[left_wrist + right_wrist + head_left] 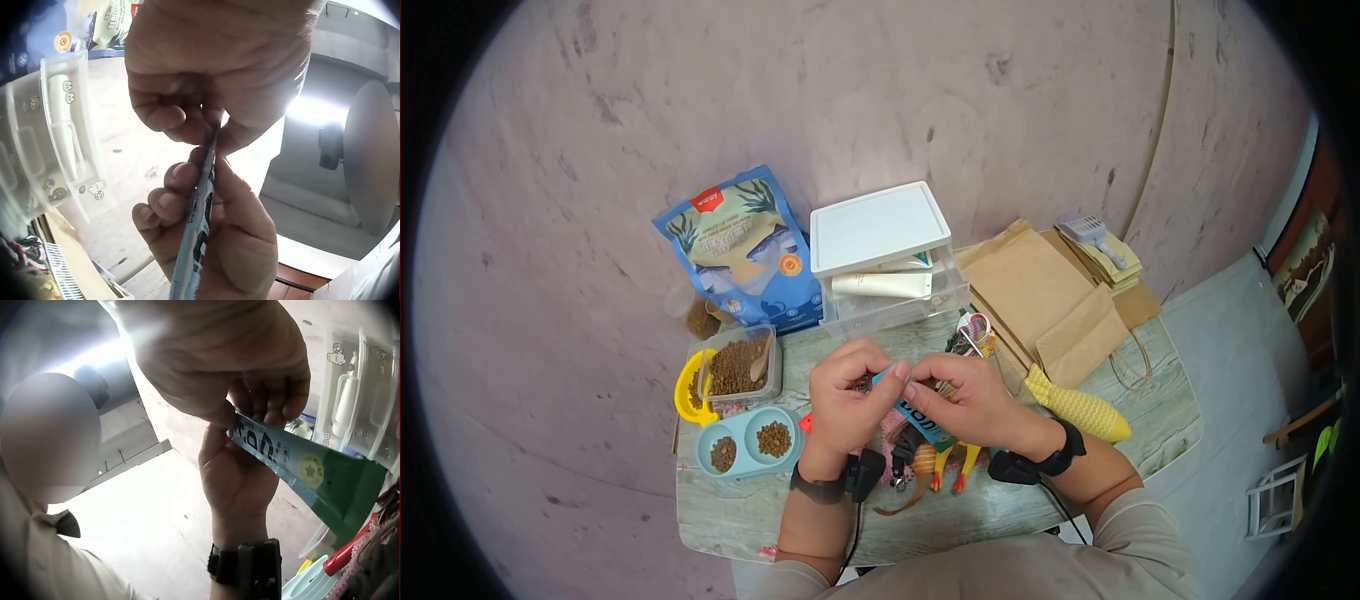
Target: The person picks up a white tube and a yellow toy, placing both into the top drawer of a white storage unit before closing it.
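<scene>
Both hands meet over the middle of the table [1100, 480], near its front edge, and between them is a slim blue-green treat sachet [910, 408]. The left hand [847, 400] pinches the sachet's top end with thumb and curled fingers, and the right hand [965, 400] pinches right against it on the same end, knuckles nearly touching. From the right wrist view the sachet [306, 472] hangs down and away from the pinch, flat and printed, its lower end free. It looks light, thin and limp, a glossy film that could slip between the fingers, so the sealed top strip close to the corner seems the spot to hold, both pinches tight and close together. Behind the hands, toward the back edge, stands a clear drawer box [887, 262] beside a blue food bag [745, 250]. At the left edge sit a twin bowl of kibble [750, 442] and a kibble tub [740, 368]; brown paper bags [1050, 300] lie toward the right.
</scene>
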`<state>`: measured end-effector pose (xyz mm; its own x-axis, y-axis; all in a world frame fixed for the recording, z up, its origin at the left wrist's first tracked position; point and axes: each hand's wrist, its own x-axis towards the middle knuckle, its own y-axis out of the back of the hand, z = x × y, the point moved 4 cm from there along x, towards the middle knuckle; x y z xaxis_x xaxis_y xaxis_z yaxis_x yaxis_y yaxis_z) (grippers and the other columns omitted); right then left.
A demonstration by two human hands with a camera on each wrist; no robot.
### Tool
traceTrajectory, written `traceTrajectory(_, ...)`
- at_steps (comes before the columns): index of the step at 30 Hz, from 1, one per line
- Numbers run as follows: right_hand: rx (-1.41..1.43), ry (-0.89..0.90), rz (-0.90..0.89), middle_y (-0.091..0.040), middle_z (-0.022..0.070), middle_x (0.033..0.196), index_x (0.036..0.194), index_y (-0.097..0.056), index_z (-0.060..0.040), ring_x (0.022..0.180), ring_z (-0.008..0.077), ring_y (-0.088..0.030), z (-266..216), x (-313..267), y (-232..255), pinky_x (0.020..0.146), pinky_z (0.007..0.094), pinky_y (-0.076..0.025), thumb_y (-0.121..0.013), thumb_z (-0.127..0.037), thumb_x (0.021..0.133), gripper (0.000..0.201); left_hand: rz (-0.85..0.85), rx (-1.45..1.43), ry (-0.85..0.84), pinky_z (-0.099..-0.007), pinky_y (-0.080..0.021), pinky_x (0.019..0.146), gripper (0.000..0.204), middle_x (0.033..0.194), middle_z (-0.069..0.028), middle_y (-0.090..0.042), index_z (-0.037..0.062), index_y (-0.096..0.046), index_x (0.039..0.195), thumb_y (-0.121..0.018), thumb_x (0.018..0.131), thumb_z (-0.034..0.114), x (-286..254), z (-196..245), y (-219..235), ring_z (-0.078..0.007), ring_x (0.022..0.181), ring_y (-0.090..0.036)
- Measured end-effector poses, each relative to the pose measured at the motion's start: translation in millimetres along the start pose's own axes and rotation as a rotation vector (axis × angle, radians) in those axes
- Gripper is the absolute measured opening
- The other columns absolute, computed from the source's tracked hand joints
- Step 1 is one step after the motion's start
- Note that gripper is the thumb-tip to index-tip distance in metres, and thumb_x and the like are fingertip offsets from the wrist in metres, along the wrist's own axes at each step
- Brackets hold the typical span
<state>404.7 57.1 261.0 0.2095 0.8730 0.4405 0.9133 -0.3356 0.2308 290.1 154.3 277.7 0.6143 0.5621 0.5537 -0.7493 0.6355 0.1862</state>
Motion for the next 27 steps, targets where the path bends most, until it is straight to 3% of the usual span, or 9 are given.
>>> traceTrajectory(6,0.024,0.028,0.000,-0.065,0.0082,0.080,0.091,-0.065,0.0004,0.072,0.0122,-0.061,-2,0,-2,0.064,0.0253,-0.048,-0.062,-0.012,0.090,0.013,0.054,0.024,-0.057,-0.0218,-0.033,0.052,0.009,0.067,-0.0016,-0.056,-0.0008,-0.062,0.071,-0.069,0.078,0.000,-3,3,2,-0.0073,0.059,-0.046)
traceTrajectory(8,0.001,0.045,-0.008,-0.065,0.0082,0.080,0.091,-0.065,0.0004,0.072,0.0124,-0.061,-2,0,0,0.064,0.0255,-0.048,-0.062,-0.012,0.090,0.013,0.236,-0.036,-0.020,-0.0209,-0.034,0.053,0.009,0.067,-0.0002,-0.056,-0.0004,-0.062,0.073,-0.067,0.080,0.000,-3,6,9,-0.0057,0.061,-0.045)
traceTrajectory(10,-0.109,0.006,-0.126,-0.065,0.0086,0.080,0.092,-0.065,0.0002,0.071,0.0127,-0.061,0,1,-2,0.063,0.0259,-0.048,-0.062,-0.014,0.090,0.014,0.314,-0.070,0.009,-0.0202,-0.034,0.054,0.009,0.068,0.0007,-0.055,0.0000,-0.061,0.074,-0.066,0.082,0.000,-2,0,21,-0.0049,0.062,-0.046)
traceTrajectory(13,-0.075,-0.073,-0.163,-0.065,0.0091,0.080,0.095,-0.066,0.0003,0.071,0.0127,-0.061,4,-1,-6,0.063,0.0263,-0.048,-0.062,-0.015,0.090,0.016,0.400,-0.082,0.042,-0.0186,-0.035,0.057,0.011,0.071,0.0030,-0.055,0.0009,-0.060,0.075,-0.063,0.086,0.002,0,-1,38,-0.0030,0.065,-0.047)
traceTrajectory(15,-0.060,-0.090,-0.163,-0.065,0.0081,0.079,0.096,-0.066,0.0004,0.070,0.0111,-0.060,6,-2,-6,0.062,0.0256,-0.048,-0.063,-0.015,0.090,0.017,0.547,-0.163,0.036,-0.0179,-0.035,0.058,0.012,0.071,0.0036,-0.055,0.0014,-0.060,0.076,-0.063,0.087,0.004,-1,-2,45,-0.0026,0.065,-0.046)
traceTrajectory(17,-0.050,-0.108,-0.163,-0.065,0.0072,0.078,0.098,-0.066,0.0005,0.069,0.0095,-0.059,7,-2,-6,0.061,0.0248,-0.047,-0.063,-0.015,0.089,0.018,0.554,-0.181,0.065,-0.0179,-0.036,0.057,0.012,0.072,0.0031,-0.057,0.0016,-0.061,0.078,-0.063,0.088,0.006,-1,-4,51,-0.0026,0.064,-0.047)
traceTrajectory(19,0.059,-0.238,-0.182,-0.065,0.0049,0.077,0.099,-0.066,0.0007,0.067,0.0058,-0.056,11,-3,-6,0.059,0.0225,-0.046,-0.064,-0.014,0.089,0.018,0.631,-0.199,0.086,-0.0179,-0.037,0.057,0.010,0.073,0.0021,-0.059,0.0012,-0.062,0.082,-0.064,0.089,0.009,-2,-9,55,-0.0027,0.063,-0.048)
traceTrajectory(27,-0.079,-0.183,-0.180,-0.061,-0.0004,0.065,0.094,-0.066,0.0018,0.058,0.0031,-0.052,17,0,-2,0.053,0.0206,-0.043,-0.065,-0.014,0.089,0.016,0.625,-0.219,0.146,-0.0181,-0.036,0.054,0.016,0.072,0.0011,-0.059,0.0014,-0.063,0.086,-0.064,0.090,0.017,0,-14,63,-0.0037,0.061,-0.048)
